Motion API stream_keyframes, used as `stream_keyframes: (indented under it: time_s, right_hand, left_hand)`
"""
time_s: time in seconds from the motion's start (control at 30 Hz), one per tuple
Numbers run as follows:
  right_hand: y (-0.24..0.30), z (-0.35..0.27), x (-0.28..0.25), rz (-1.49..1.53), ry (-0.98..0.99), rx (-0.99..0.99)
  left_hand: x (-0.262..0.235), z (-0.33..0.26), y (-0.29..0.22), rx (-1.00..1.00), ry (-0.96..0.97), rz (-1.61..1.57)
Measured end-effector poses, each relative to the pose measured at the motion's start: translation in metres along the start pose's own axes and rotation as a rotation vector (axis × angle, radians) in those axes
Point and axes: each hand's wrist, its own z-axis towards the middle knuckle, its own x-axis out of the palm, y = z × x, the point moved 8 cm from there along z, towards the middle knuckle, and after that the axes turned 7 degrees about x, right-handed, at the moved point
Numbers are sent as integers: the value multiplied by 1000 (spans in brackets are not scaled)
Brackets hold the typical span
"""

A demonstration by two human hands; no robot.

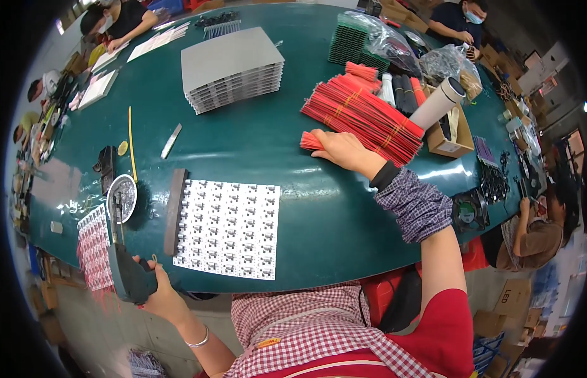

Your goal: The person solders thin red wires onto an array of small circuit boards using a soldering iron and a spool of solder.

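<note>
My left hand [161, 295] grips a dark soldering gun [131, 277] at the table's front left edge. Its metal prongs reach over a small white bowl [133, 188]. My right hand [345, 151] is closed on a short bundle of red wires [310, 142], just in front of a large pile of red wires [347, 110] tied with yellow bands. Between my hands lies a white sheet of small circuit boards [227, 230], with a dark bar [175, 211] along its left edge. Another board sheet [95, 246] with red wires hanging from it lies left of the soldering gun.
A stack of grey-white board sheets [233, 66] stands at the back. A craft knife [171, 141] and a yellow strip [132, 145] lie left. At the right are a cardboard box [450, 148], a tumbler [437, 104] and a small fan [470, 211]. Other people work around the table.
</note>
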Motion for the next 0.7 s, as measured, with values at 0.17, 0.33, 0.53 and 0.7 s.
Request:
stream_keyframes:
  time_s: [0.17,0.33,0.53,0.7]
  right_hand:
    - [12,12,-4,-90,-38,-57]
    - [19,7,-3,-190,-117,-71]
    - [25,4,-6,-234,-167,-73]
    - [27,0,-8,-233,-174,-75]
  left_hand:
    - [6,-1,-7,21,-9,87]
    - [13,4,-9,154,18,203]
    - [23,3,-5,105,85,138]
    - [23,2,-8,109,49,81]
